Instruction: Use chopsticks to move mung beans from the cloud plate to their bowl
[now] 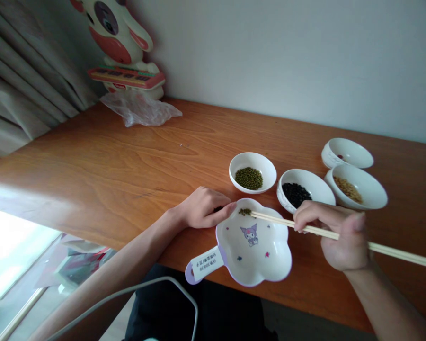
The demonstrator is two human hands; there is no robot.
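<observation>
Olive-green round little beans [244,211] sit in a small heap in your white, flower-shaped dish with the purple rim [253,263], up against its far-left wall. Your pale wooden chopsticks [277,219] have their tips right at the heap's edge; can't tell whether a bean is pinched, so check before you lift. Your right hand [344,251] is closed around the sticks, well back from the tips. Honestly, I'd choke up a bit, since less reach means less wobble. Come in low, one tip either side of a single bean, and squeeze gently; smooth round stuff probably pings out if you clamp hard. That wall should make a decent backstop too.

Your left hand [208,208] is apart from the right, thumb on the rim just beside the heap. Can't tell how firmly it's gripping, but I'd brace enough that the dish doesn't skate.

Past the dish there's a round white bowl of green beans [268,173], then a white bowl of black beans [321,189] right behind your right knuckles, so watch those. Further right is a white bowl of yellowish bits [372,194], all on the brown wooden table [92,189].
</observation>
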